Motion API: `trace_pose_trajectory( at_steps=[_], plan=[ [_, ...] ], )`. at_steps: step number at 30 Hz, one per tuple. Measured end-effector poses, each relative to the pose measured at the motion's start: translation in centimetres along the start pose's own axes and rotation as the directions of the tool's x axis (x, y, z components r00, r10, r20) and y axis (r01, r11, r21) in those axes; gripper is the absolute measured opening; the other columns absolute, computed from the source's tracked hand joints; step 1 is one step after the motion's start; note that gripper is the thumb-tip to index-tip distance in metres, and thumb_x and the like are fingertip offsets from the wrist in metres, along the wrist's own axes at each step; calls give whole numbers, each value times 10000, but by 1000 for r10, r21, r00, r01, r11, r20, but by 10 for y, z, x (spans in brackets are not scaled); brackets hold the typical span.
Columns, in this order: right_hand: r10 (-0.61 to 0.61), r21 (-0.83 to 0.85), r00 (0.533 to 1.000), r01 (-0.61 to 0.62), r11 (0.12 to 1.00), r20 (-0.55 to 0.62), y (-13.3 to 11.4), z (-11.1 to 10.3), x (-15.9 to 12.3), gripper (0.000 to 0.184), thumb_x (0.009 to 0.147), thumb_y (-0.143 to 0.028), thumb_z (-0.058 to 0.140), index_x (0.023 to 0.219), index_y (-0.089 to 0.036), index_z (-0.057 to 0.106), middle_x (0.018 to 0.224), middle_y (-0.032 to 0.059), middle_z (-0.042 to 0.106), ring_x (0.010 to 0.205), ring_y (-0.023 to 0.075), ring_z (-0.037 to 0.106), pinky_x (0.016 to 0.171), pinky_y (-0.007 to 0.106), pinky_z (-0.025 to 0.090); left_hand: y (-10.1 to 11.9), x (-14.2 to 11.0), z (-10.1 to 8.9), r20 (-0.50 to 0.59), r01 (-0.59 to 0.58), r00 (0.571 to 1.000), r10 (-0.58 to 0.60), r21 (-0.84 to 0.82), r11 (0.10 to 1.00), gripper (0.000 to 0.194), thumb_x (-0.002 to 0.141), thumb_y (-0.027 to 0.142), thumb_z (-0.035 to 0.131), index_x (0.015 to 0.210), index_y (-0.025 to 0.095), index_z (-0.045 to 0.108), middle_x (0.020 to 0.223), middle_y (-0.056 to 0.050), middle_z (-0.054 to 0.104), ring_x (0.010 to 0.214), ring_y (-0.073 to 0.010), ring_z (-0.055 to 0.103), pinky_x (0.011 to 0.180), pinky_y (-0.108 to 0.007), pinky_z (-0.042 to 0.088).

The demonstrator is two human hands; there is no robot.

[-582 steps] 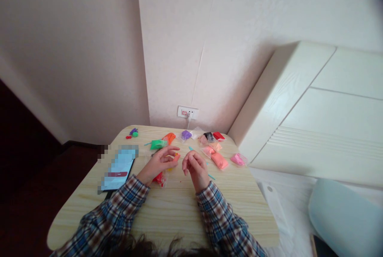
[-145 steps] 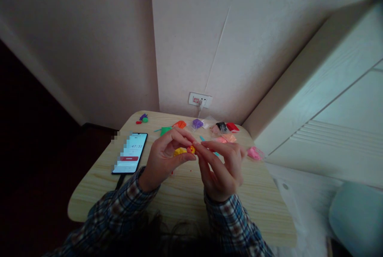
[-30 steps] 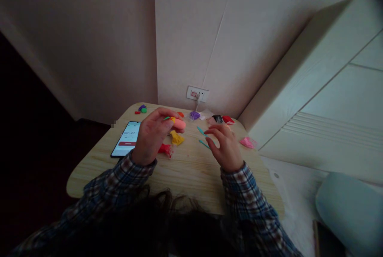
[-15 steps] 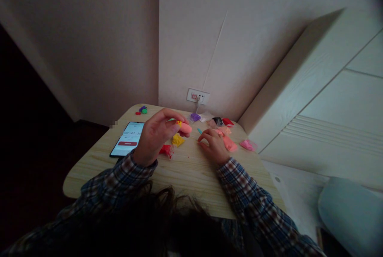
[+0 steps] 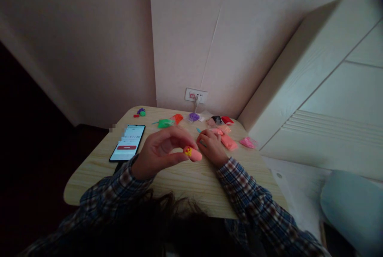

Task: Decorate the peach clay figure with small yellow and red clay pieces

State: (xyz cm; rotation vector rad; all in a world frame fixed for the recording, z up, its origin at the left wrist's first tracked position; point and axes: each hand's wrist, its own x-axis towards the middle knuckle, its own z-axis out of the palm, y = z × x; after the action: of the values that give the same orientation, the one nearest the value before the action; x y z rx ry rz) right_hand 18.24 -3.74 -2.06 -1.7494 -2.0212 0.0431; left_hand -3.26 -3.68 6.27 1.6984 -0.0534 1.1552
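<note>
My left hand is raised over the table, pinching a small coral-pink clay piece between thumb and fingers. Yellow and red clay bits decorate the end of that piece facing me. Low at the tabletop, my right hand has its fingers curled around the end of a thin turquoise clay tool, most of which the hand hides. The tip of a second turquoise tool shows just beyond the fingers. Bags of coral clay lie right beside this hand.
A phone showing a timer lies at the left. Bags of green clay, orange clay, purple clay, red clay and pink clay sit toward the back and right. Small clay shapes rest in the far left corner.
My right hand has come down onto the turquoise tools. My left hand has shifted right and lower with the clay piece, turning its decorated end toward me; it now covers the yellow and red bags.
</note>
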Motion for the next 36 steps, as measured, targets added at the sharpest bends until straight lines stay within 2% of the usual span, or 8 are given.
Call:
trace_pose_trajectory(
  at_steps=[6,10,13,16,19,21,33,36],
  plan=[
    [-4,10,999,5,1000,-48,2,2,1,100,855,-208,512,820,-186,603,1031,76,601,1027,231,526,899,441,302,1,1,3,-18,-10,1000,10,-22,1000,128,760,187,707,875,164,656,838,-43,654,763,-136,626,701,-251,545],
    [4,51,984,6,999,-180,-5,-17,2,75,859,-218,519,862,-195,591,1062,69,590,1074,234,513,937,454,294,1,-1,2,-46,-60,997,60,0,998,137,765,189,704,890,157,656,831,-55,657,764,-145,620,709,-271,546],
    [-44,232,894,163,959,-446,-25,-42,0,46,843,-232,562,823,-200,589,989,45,592,983,206,547,893,410,367,2,-3,3,-55,-88,995,89,25,996,147,785,180,682,928,156,655,837,-59,652,773,-147,618,734,-283,546],
    [-47,379,780,355,855,-623,-54,-67,-7,21,833,-202,579,816,-207,589,914,23,579,903,175,550,821,357,422,4,-4,4,-46,-101,994,104,61,993,143,803,190,660,943,161,655,833,-63,652,768,-152,616,735,-297,547],
    [-56,398,672,500,769,-738,-82,-79,-18,50,821,-171,589,811,-219,599,879,9,585,878,168,546,791,343,427,4,-3,4,-49,-108,992,112,88,990,131,814,199,647,942,169,656,861,-71,650,786,-165,619,717,-307,548],
    [-79,399,640,565,722,-764,-95,-82,-24,61,828,-169,576,812,-220,604,845,3,588,852,164,547,776,340,428,4,-2,4,-48,-134,989,140,109,985,125,814,187,645,937,169,657,867,-68,641,814,-169,617,725,-306,540],
    [-92,518,733,558,649,-674,-109,-73,-34,38,812,-186,609,797,-220,617,855,-2,574,849,149,543,799,339,431,0,-2,2,-40,-322,938,343,256,911,240,715,35,705,931,113,634,850,-45,634,814,-145,595,735,-276,494],
    [-94,499,727,553,668,-680,-109,-72,-34,48,807,-174,609,799,-221,615,853,-2,575,847,151,545,785,337,431,0,-2,2,-25,-349,926,377,324,879,238,704,52,725,916,112,636,857,-45,651,809,-143,600,735,-272,499]
  ],
)
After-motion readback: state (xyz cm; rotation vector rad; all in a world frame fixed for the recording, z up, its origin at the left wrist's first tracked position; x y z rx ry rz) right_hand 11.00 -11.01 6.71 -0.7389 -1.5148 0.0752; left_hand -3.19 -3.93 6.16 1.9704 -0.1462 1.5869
